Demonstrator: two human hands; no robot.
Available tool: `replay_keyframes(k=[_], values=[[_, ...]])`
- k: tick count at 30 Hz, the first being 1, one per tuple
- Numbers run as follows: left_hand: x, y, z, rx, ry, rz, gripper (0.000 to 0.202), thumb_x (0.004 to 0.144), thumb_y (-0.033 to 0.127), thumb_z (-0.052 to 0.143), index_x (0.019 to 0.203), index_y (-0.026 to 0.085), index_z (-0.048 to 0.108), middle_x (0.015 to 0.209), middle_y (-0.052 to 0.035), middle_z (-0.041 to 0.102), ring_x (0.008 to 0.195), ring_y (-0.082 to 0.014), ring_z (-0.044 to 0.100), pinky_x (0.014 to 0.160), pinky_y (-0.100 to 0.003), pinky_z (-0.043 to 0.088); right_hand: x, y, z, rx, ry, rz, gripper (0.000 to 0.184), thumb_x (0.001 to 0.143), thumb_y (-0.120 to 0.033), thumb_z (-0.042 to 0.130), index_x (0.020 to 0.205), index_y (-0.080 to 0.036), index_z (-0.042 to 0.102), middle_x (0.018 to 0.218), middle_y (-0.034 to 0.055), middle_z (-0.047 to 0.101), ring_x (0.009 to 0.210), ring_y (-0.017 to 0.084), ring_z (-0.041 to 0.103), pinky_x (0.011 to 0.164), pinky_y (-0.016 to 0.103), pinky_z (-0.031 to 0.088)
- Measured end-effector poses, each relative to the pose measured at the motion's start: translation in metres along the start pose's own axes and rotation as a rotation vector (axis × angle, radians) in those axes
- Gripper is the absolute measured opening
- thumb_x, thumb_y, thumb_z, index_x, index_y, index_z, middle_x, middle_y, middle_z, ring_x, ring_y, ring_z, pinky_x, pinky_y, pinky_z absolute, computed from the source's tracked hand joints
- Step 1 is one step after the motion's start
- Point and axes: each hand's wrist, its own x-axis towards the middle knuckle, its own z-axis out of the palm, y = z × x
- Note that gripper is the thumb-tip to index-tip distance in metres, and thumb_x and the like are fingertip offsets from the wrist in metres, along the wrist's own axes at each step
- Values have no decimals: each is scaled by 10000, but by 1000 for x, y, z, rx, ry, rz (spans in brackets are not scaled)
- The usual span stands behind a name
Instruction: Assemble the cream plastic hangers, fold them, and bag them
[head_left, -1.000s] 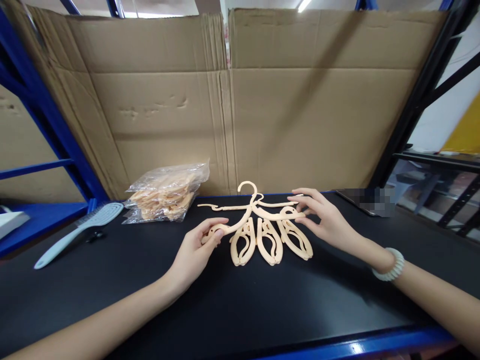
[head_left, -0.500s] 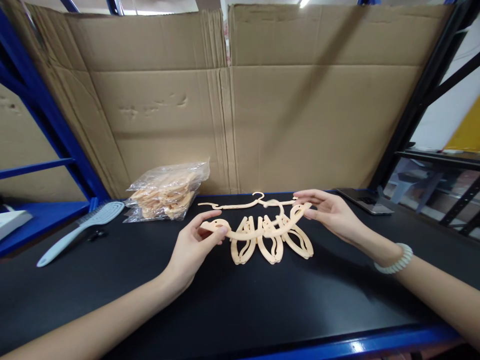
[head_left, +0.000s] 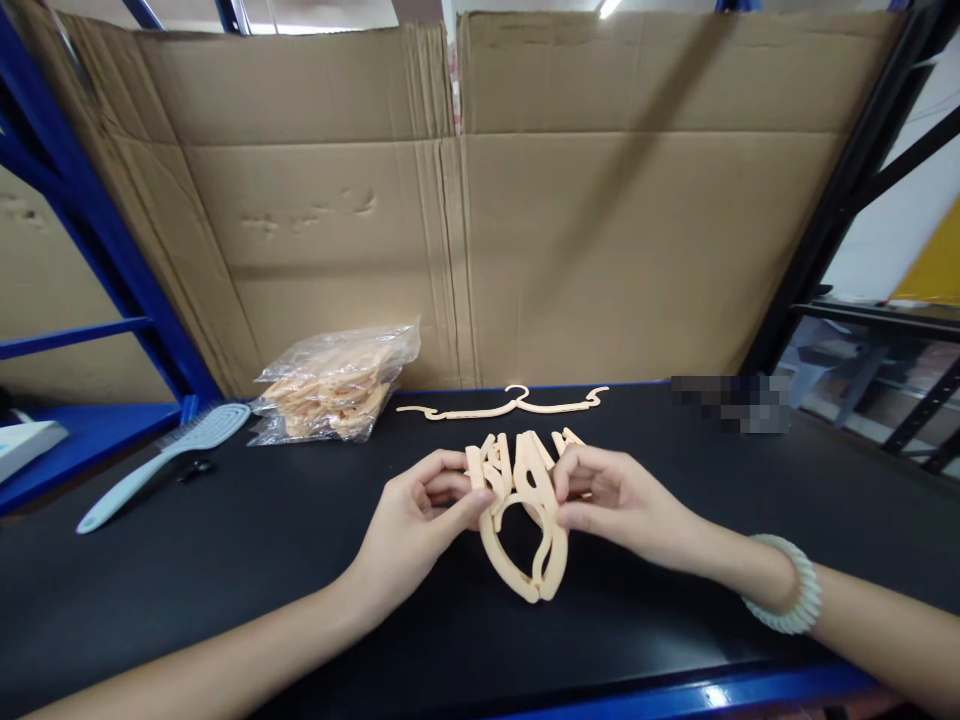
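A beige folding clothes hanger (head_left: 553,560) is held between my two hands, its arms folded toward each other and its hook turned inward. My left hand (head_left: 420,530) pinches the left arm with thumb and fingers. The right arm is gripped by my right hand (head_left: 626,495), a pale beaded bracelet on its wrist. Just behind lie several more folded hangers (head_left: 497,452), partly hidden by the held one and my fingers. Farther back, an unfolded hanger (head_left: 480,412) lies spread flat on the black table, hook toward the cardboard.
At the back left sits a clear plastic bag (head_left: 330,385) packed with beige hangers. A light blue hairbrush (head_left: 157,460) lies left of it, beside a small black item (head_left: 196,470). Cardboard sheets (head_left: 637,220) wall off the back. A pixelated patch covers something at the back right.
The held hanger was spread wide between my hands; now its arms are folded together. Both hands have come closer to each other and lower, toward me.
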Motion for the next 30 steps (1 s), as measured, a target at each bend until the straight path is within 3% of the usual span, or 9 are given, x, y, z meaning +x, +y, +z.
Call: replay_keyframes(k=[6, 10, 13, 17, 20, 30], values=[[2, -1, -4, -12, 35, 0, 327, 751, 321, 746, 986, 137, 612, 764, -40, 727, 737, -181, 690, 670, -272, 577, -7, -6, 3, -67, -83, 10, 129, 851, -228, 648, 960, -168, 614, 952, 39, 647, 876, 124, 626, 806, 281, 525], [2, 1, -5, -14, 92, 32, 281, 751, 312, 749, 943, 144, 630, 792, -35, 729, 736, -161, 688, 654, -235, 573, -7, -9, 2, -88, -136, -25, 270, 879, -212, 605, 1146, -193, 642, 1037, 60, 663, 881, 127, 640, 819, 291, 548], [2, 3, -4, -6, 133, 55, 260, 739, 308, 757, 911, 145, 651, 842, -42, 727, 769, -168, 688, 654, -229, 575, -7, -9, 2, -105, -161, -32, 356, 889, -240, 590, 1244, -233, 612, 1226, 89, 594, 1009, 166, 620, 855, 319, 551], [0, 4, -3, 26, 122, 128, 262, 714, 264, 777, 927, 157, 667, 921, -51, 725, 864, -184, 677, 773, -267, 576, -7, -7, 1, -132, -147, -34, 396, 886, -254, 594, 1280, -290, 585, 1342, 74, 522, 1173, 206, 552, 965, 368, 503], [-1, 4, -3, 33, 87, 161, 313, 721, 254, 770, 1004, 175, 663, 981, -57, 721, 926, -203, 663, 804, -296, 575, -8, -6, 0, -144, -134, -19, 420, 880, -237, 597, 1295, -297, 568, 1408, 69, 478, 1213, 217, 531, 966, 378, 508], [-3, 8, -4, 48, 50, 147, 295, 775, 254, 731, 1058, 199, 667, 1008, -40, 717, 940, -189, 654, 824, -274, 565, -8, -8, 3, -118, -137, -48, 444, 885, -177, 579, 1307, -310, 551, 1387, 70, 490, 1145, 200, 588, 966, 384, 515]])
